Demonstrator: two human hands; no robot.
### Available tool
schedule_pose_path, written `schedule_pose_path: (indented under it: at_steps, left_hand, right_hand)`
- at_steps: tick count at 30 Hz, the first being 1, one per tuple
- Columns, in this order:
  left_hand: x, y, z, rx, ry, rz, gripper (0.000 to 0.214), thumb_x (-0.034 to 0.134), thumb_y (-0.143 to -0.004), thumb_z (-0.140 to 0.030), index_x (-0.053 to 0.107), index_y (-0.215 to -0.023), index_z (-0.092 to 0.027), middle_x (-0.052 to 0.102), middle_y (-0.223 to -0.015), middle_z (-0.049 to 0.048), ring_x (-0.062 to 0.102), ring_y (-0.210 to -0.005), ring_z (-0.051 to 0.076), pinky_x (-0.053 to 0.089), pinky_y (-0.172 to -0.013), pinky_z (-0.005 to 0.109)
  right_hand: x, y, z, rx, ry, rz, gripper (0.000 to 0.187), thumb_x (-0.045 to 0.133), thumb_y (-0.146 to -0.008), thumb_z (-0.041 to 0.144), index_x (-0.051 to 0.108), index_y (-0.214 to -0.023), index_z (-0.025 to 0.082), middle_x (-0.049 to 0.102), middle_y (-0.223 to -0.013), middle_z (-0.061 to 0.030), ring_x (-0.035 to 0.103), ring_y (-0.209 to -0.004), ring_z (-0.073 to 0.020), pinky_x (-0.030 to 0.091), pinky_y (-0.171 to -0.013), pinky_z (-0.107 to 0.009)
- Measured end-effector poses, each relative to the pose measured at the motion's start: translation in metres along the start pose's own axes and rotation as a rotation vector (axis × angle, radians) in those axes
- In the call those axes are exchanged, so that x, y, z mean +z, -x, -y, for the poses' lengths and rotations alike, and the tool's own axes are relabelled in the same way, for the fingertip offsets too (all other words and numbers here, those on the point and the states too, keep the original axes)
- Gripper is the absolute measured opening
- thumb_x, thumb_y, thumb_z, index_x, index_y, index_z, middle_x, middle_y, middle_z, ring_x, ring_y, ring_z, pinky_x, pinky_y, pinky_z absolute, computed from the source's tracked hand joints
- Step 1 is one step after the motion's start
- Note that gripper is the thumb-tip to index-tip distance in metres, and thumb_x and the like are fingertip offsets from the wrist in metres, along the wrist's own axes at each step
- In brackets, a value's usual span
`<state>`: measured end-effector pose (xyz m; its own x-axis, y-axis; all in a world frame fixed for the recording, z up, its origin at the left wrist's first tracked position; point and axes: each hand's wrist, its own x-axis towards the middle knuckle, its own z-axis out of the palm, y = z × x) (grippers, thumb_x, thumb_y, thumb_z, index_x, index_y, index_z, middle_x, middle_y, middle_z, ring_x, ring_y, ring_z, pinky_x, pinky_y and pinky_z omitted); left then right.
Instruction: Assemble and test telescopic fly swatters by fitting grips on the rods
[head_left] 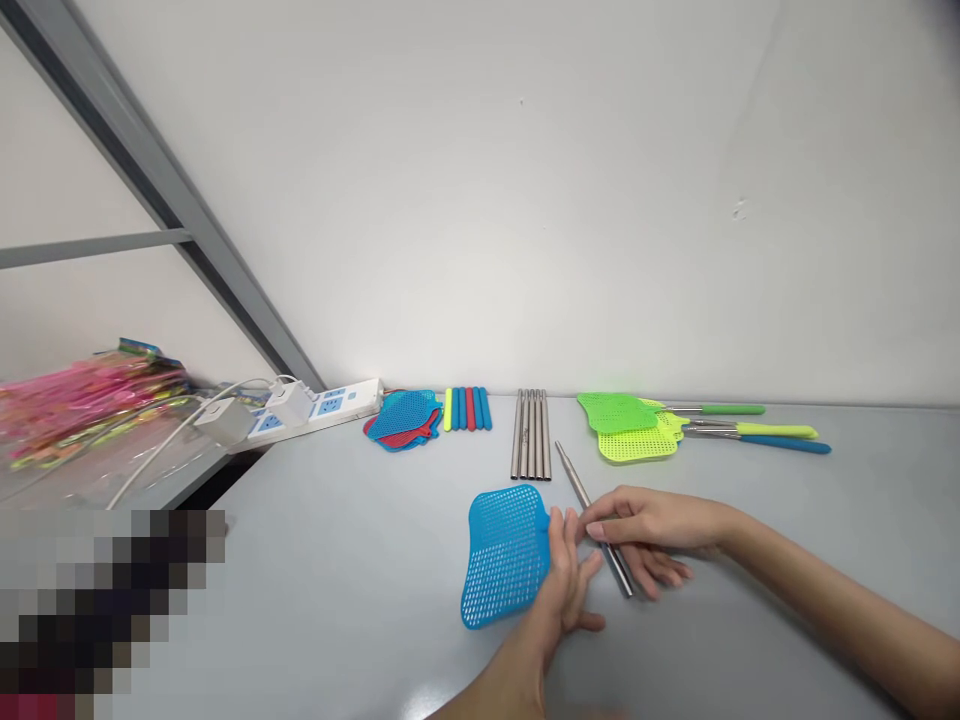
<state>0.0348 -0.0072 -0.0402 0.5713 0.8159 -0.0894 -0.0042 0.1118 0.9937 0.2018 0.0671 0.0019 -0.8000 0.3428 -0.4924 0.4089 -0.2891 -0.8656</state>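
Observation:
A blue fly swatter head (504, 560) with a perforated face lies near the middle of the table. Along its right edge is my left hand (559, 590), fingers stretched out and thumb apart; the fingertips are by the short neck of the head. Just to the right, my right hand (649, 525) pinches a metal telescopic rod (574, 472) between thumb and forefinger, its other fingers loose. The rod slants, with its thin end pointing to the wall and its thick end toward me. Part of the rod is hidden by my right fingers.
Against the wall lie stacked swatter heads (405, 415), coloured handle grips (471, 410), a row of metal rods (531, 435) and several assembled fly swatters (637, 445). At left are a power strip (330, 405), pink packaged items (97, 395) and a grey metal frame (195, 240).

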Motion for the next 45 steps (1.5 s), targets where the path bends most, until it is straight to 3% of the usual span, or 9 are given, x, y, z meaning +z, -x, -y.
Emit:
schedule_pose_path:
  at_steps: [7,12,17,20,25,29,32,38,45]
  left_hand:
    - [-0.002,0.049,-0.026,0.101,0.035,0.071,0.108,0.066,-0.067,-0.045,-0.024,-0.126,-0.039,-0.018,-0.142,0.0007,0.011,-0.13,0.033,0.031,-0.094,0.048]
    - [-0.005,0.056,-0.043,0.115,0.066,0.043,0.09,0.056,-0.079,-0.037,-0.02,-0.128,-0.039,-0.013,-0.144,0.0015,0.015,-0.13,0.026,0.027,-0.099,0.041]
    - [-0.021,0.048,-0.052,0.013,0.043,-0.23,0.07,0.049,-0.084,-0.033,0.002,-0.136,-0.035,0.004,-0.145,0.0032,0.026,-0.127,0.025,0.027,-0.1,0.041]
    - [-0.033,0.044,-0.053,0.0,-0.13,-0.391,0.054,0.05,-0.082,-0.033,0.031,-0.132,-0.029,0.032,-0.138,0.0049,0.039,-0.12,0.025,0.026,-0.101,0.043]
    - [-0.045,0.042,-0.056,0.143,-0.568,-0.335,0.034,0.053,-0.079,-0.028,0.056,-0.114,-0.027,0.054,-0.12,0.003,0.043,-0.117,0.024,0.025,-0.102,0.044]
    - [-0.051,0.041,-0.058,0.142,-1.025,-0.182,0.03,0.047,-0.083,-0.028,0.055,-0.113,-0.027,0.045,-0.129,0.0021,0.036,-0.121,0.022,0.024,-0.101,0.045]
    - [-0.056,0.039,-0.057,0.125,-1.168,-0.15,0.028,0.044,-0.086,-0.029,0.054,-0.112,-0.029,0.046,-0.129,0.0009,0.037,-0.121,0.019,0.025,-0.1,0.042]
    - [-0.061,0.036,-0.049,0.149,-1.2,-0.174,0.028,0.043,-0.086,-0.031,0.055,-0.111,-0.029,0.044,-0.13,0.001,0.036,-0.121,0.02,0.025,-0.099,0.041]
    - [-0.06,0.031,-0.043,0.147,-1.112,-0.236,0.017,0.046,-0.084,-0.03,0.056,-0.097,-0.026,0.047,-0.128,-0.0003,0.036,-0.121,0.019,0.026,-0.098,0.039]
  right_hand:
    - [-0.005,0.018,0.006,0.195,0.148,0.174,0.044,0.041,-0.083,0.051,0.062,-0.081,0.013,0.058,-0.043,0.0024,0.035,-0.023,-0.005,0.024,-0.024,-0.014]
    - [-0.014,0.037,0.008,0.207,0.297,0.234,0.052,0.036,-0.085,0.051,0.067,-0.076,0.011,0.051,-0.039,0.0029,0.02,-0.028,-0.0043,0.016,-0.03,-0.019]
    - [-0.024,0.052,0.012,0.201,0.416,0.084,0.057,0.032,-0.085,0.054,0.068,-0.069,0.013,0.046,-0.039,0.0027,0.02,-0.034,-0.0053,0.016,-0.037,-0.021]
    - [-0.028,0.057,0.011,0.265,0.547,-0.14,0.056,0.037,-0.08,0.06,0.062,-0.059,0.015,0.047,-0.045,0.0018,0.029,-0.036,-0.0057,0.023,-0.04,-0.021]
    - [-0.029,0.054,0.002,0.291,0.762,-0.53,0.047,0.053,-0.069,0.059,0.043,-0.048,0.017,0.039,-0.048,0.0029,0.028,-0.041,-0.008,0.015,-0.04,-0.022]
    - [-0.023,0.044,-0.002,0.232,0.827,-0.533,0.043,0.053,-0.07,0.053,0.034,-0.053,0.018,0.032,-0.051,0.0046,0.024,-0.045,-0.0082,0.013,-0.041,-0.023]
    - [-0.013,0.038,0.0,0.146,0.862,-0.57,0.038,0.048,-0.075,0.049,0.034,-0.057,0.018,0.035,-0.054,0.0043,0.028,-0.047,-0.009,0.018,-0.042,-0.023]
    - [-0.002,0.034,0.008,-0.051,0.877,-0.553,0.014,0.049,-0.078,0.036,0.05,-0.075,0.022,0.049,-0.067,0.0027,0.043,-0.058,-0.0123,0.031,-0.049,-0.022]
    - [-0.002,0.024,0.004,-0.206,0.876,-0.551,0.015,0.047,-0.081,0.033,0.057,-0.088,0.024,0.054,-0.08,-0.0007,0.049,-0.07,-0.0152,0.038,-0.06,-0.025]
